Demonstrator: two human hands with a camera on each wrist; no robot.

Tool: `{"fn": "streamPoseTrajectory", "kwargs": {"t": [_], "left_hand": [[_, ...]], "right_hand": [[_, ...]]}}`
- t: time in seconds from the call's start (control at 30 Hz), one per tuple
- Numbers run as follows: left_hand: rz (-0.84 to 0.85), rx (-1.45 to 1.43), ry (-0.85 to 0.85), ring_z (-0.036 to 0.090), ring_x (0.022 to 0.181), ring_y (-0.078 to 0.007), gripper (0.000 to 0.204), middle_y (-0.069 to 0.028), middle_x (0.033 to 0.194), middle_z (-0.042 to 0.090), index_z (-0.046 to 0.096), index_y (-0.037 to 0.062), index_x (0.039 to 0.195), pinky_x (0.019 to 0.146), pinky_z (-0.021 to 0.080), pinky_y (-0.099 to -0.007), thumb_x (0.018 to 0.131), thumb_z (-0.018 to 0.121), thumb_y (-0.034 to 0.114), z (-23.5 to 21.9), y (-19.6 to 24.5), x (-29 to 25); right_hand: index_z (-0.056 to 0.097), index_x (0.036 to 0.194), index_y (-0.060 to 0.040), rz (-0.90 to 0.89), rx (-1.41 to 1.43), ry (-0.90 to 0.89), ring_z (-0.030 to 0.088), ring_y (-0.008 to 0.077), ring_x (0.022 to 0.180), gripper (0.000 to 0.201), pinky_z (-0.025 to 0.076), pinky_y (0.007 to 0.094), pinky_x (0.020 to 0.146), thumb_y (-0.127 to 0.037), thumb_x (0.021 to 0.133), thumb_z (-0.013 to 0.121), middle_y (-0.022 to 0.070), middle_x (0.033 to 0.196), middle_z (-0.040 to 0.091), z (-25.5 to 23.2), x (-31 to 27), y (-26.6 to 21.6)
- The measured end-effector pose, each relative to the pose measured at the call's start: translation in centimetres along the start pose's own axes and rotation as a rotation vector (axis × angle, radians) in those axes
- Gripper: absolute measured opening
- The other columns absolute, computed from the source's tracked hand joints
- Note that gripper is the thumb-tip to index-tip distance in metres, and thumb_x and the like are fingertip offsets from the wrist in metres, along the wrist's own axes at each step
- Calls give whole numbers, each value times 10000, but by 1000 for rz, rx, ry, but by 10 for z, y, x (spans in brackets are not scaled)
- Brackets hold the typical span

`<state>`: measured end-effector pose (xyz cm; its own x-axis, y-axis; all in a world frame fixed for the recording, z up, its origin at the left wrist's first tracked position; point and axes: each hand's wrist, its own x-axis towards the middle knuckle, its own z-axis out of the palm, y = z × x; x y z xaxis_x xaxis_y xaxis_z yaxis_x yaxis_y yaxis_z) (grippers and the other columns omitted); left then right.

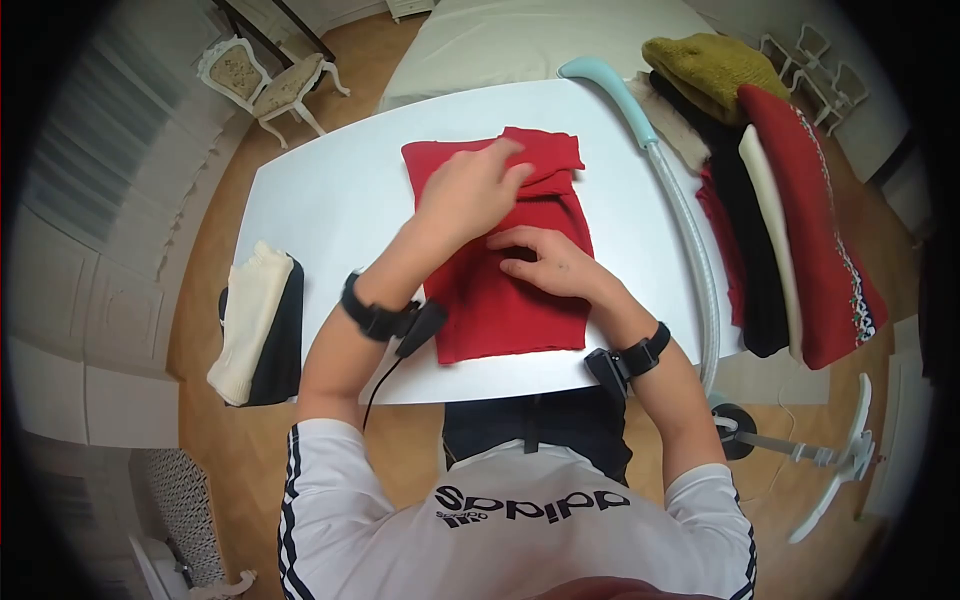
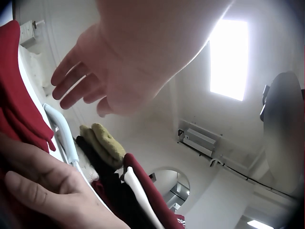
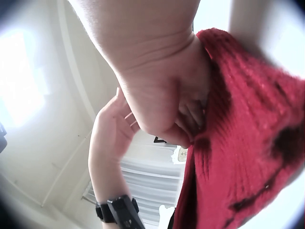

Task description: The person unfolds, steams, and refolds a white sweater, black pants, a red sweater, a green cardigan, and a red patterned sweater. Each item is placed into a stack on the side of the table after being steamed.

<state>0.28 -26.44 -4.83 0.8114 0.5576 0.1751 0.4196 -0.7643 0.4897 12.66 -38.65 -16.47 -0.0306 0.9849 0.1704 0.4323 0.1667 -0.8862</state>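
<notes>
A red knitted garment (image 1: 510, 320) lies on the white board, its upper end folded over in layers. My left hand (image 1: 470, 190) is over that upper part; in the left wrist view the same hand (image 2: 119, 76) is raised, fingers loosely spread and holding nothing. My right hand (image 1: 555, 265) rests on the middle of the garment, fingers slightly bent. The left wrist view shows this right hand (image 2: 57, 191) lying against the red cloth with its thumb apart from the fingers. From the right wrist, its fingertips are partly hidden beside the ribbed knit (image 3: 243, 119).
The white board (image 1: 330, 200) carries folded cream and black garments (image 1: 255, 320) at left. On the right, a steamer hose with a pale blue head (image 1: 610, 85) runs beside a pile of clothes, including a red sweater (image 1: 810, 220) and a mustard one (image 1: 715, 75). A chair (image 1: 270, 85) stands behind.
</notes>
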Motion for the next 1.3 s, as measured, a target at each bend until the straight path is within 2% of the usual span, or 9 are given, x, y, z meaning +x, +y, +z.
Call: {"fn": "streamPoseTrajectory", "kwargs": {"t": [0.3, 0.47, 0.73, 0.83, 0.97, 1.03, 1.13, 1.23, 1.3], "left_hand": [[-293, 497, 37, 714, 941, -423, 693, -286, 1015, 678, 470, -29, 1439, 783, 599, -496, 895, 716, 323, 37, -70, -85], [-460, 218, 58, 701, 1033, -437, 586, -316, 1060, 705, 488, 11, 1454, 844, 581, -504, 899, 561, 187, 34, -103, -91], [-825, -296, -64, 710, 1023, -451, 518, -299, 1078, 725, 577, -4, 1374, 915, 545, -493, 977, 480, 315, 3, -112, -104], [-652, 160, 64, 711, 1005, -451, 603, -282, 1029, 733, 504, -3, 1437, 881, 558, -495, 986, 528, 395, 13, -93, -121], [-504, 170, 56, 717, 957, -446, 708, -274, 985, 732, 402, 61, 1545, 839, 551, -490, 952, 659, 350, 20, -68, -150], [-606, 83, -85, 730, 945, -427, 702, -274, 1048, 726, 363, 83, 1579, 859, 552, -497, 958, 647, 246, 19, -75, -155], [-398, -299, 129, 751, 896, -357, 596, -234, 1123, 725, 396, 114, 1572, 860, 587, -454, 996, 548, 123, 25, -96, -168], [-631, -881, 4, 755, 937, -290, 509, -209, 1178, 712, 484, 67, 1515, 886, 613, -405, 1008, 456, 31, 13, -88, -173], [-640, -1187, -165, 745, 996, -261, 435, -223, 1202, 697, 556, -37, 1423, 899, 621, -376, 1011, 427, 17, 8, -96, -180]], "right_hand": [[689, 1224, -12, -103, -169, 231, 636, 345, 1158, 323, 509, 419, 1016, -76, 910, 652, 170, 1187, 690, 9, 1, -4], [679, 1211, 14, -96, -415, 274, 556, 365, 1257, 329, 449, 438, 1088, -87, 898, 658, 184, 1285, 628, 9, 0, 15], [676, 1217, 22, -40, -336, 251, 552, 377, 1267, 336, 436, 438, 1103, -100, 905, 659, 203, 1299, 623, 4, 2, 18], [683, 1209, 15, -49, -364, 248, 606, 393, 1196, 317, 483, 453, 1047, -115, 922, 646, 205, 1267, 641, -1, 1, 10], [672, 1219, 11, 40, -363, 402, 660, 417, 1090, 319, 534, 467, 958, -156, 948, 640, 214, 1198, 667, -14, -22, -17], [587, 1337, -10, 308, -694, 473, 683, 452, 1020, 432, 551, 482, 914, -224, 967, 654, 247, 1133, 689, -18, -45, -43], [432, 1494, -44, 678, -730, 311, 686, 465, 1030, 627, 545, 468, 951, -277, 966, 677, 298, 1137, 692, -17, -69, -65], [277, 1591, -92, 480, -376, 189, 681, 481, 1052, 791, 542, 463, 973, -286, 952, 701, 338, 1200, 669, -11, -86, -52], [389, 1563, -87, 497, -304, 144, 700, 413, 1080, 680, 540, 405, 980, -216, 960, 676, 314, 1214, 678, -10, -88, -55]]}}
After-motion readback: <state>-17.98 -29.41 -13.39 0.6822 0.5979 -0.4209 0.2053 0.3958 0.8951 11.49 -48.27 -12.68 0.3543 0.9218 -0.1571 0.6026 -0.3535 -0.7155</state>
